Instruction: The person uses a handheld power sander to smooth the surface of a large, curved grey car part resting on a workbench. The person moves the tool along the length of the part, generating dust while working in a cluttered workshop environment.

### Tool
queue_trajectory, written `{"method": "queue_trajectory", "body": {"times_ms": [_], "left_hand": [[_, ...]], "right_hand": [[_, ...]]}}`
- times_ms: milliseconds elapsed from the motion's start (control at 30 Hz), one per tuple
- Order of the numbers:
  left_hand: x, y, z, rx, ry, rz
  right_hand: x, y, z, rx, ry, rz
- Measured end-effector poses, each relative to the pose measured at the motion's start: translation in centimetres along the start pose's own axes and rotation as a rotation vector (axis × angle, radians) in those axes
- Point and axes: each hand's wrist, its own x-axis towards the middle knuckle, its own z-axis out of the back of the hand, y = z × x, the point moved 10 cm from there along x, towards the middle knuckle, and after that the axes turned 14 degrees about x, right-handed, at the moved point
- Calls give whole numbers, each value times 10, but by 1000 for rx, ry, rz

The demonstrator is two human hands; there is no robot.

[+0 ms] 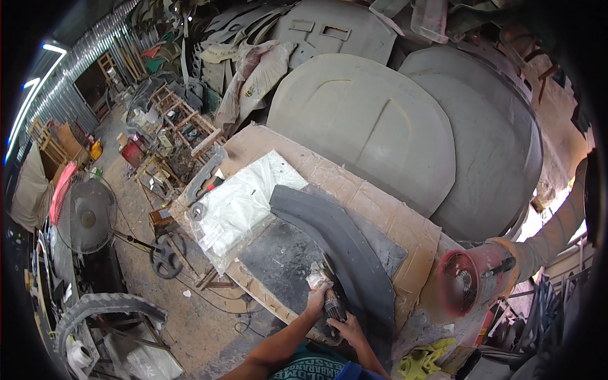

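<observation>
Both hands point(329, 313) at curved panel point(345, 247) edge

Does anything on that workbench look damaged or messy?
Yes. The cardboard sheet covering the bench is stained and torn at its edges, with a dark smeared patch beside the curved grey panel. The crumpled plastic sheet hangs over the bench's edge.

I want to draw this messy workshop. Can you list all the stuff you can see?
curved panel: one, dark grey, on the cardboard-topped table
plastic sheet: one, clear-white, table's left part
power tool: one, dark, on the panel's near end
big moulded panels: several, grey-beige, stacked behind the table
blower: one, red, right of the table
standing fan: one, grey, on the left
yellow gloves: a pair, bottom right
hands: left hand and right hand, both gripping the tool
</observation>
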Motion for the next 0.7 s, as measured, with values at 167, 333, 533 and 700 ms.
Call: {"method": "queue_trajectory", "body": {"times_ms": [167,333,533,700], "left_hand": [[10,-15,4,-14,-17,-30],[16,-24,5,-56,-8,-23],[23,-37,8,-96,21,-13],[29,-44,10,-137,37,-35]], "right_hand": [[9,14,-16,73,25,-61],[18,24,-24,52,20,-80],[27,30,-35,34,-13,-91],[32,38,-43,-10,-27,-104]]}}
